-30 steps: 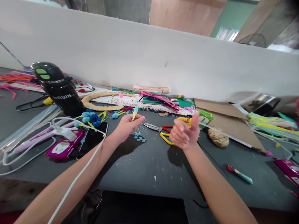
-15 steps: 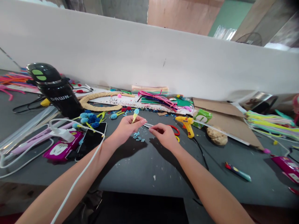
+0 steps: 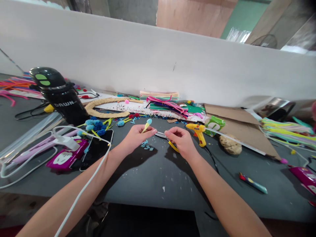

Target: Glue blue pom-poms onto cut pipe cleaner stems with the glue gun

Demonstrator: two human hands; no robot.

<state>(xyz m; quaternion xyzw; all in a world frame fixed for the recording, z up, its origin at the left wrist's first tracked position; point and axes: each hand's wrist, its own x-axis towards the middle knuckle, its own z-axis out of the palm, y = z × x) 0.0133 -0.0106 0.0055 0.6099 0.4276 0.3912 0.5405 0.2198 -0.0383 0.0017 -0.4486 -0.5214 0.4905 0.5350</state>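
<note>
Head view: left grip pinches blue-tipped stem; right grip pressed together; black bottle lidded.

There is passage over the desk at lower centre; scissors obstruct the middle, bottle upper left, cable lower left, glue gun right of centre.

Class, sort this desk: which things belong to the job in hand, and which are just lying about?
Likely in the job:
blue-tipped yellow stem, in the left hand
light-blue pieces, near that hand
scissors, by the right hand
yellow glue gun

Apparently lying about:
black bottle
phone
cardboard
</note>
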